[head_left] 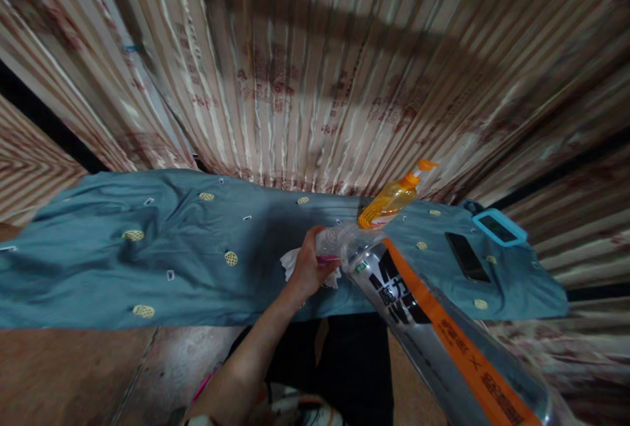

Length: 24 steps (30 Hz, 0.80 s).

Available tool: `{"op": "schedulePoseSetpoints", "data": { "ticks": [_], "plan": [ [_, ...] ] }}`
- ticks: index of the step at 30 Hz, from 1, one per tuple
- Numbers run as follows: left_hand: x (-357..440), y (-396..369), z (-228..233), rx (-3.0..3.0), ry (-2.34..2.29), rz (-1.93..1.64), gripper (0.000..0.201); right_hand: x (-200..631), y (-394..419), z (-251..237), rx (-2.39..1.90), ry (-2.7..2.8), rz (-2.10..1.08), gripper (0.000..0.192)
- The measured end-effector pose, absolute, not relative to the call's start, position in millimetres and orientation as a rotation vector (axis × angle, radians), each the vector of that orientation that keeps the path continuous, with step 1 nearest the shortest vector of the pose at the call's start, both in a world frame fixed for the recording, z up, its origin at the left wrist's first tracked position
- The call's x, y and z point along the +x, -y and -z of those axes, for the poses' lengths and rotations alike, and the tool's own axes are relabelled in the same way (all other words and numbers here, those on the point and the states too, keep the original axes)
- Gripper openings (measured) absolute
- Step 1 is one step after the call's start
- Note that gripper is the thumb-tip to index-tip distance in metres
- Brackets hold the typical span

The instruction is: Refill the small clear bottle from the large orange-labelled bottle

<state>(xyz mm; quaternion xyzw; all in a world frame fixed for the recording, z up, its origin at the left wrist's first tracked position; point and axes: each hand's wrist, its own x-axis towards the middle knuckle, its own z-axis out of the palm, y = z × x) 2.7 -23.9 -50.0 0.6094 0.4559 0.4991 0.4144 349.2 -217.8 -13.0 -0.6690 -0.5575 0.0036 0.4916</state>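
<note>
My left hand (309, 260) is closed around a small clear plastic container (329, 240) with some pink low on its side. Beneath that hand lies a crumpled white tissue or cloth (288, 263). A big clear plastic bottle (418, 321) with an orange, black and silver label slants in from the lower right. Its neck end meets the small container, though I cannot tell whether the two touch. My right hand is out of view. Just behind the bottle's neck stands an orange pump bottle (388, 205).
A teal cloth with yellow pineapple-like prints (197, 268) covers the narrow table. On its right side lie a black phone (466, 256) and a light-blue framed device (499, 227). Striped curtains (305, 85) hang close behind, with dark poles at both sides.
</note>
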Motion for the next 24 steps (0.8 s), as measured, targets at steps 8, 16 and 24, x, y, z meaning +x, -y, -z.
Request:
{"op": "schedulePoseSetpoints", "data": {
  "ticks": [8,16,24],
  "plan": [
    [3,24,53,1.534,-1.140,-1.283,0.079,354,211,16,-1.598,1.262,-0.114,0.063],
    [3,25,49,1.534,-1.153,-1.272,0.078,362,215,28,-1.614,1.201,-0.206,0.058],
    [3,24,50,1.532,-1.146,-1.277,0.079,359,213,18,-1.618,1.194,-0.223,0.059]
  ]
}}
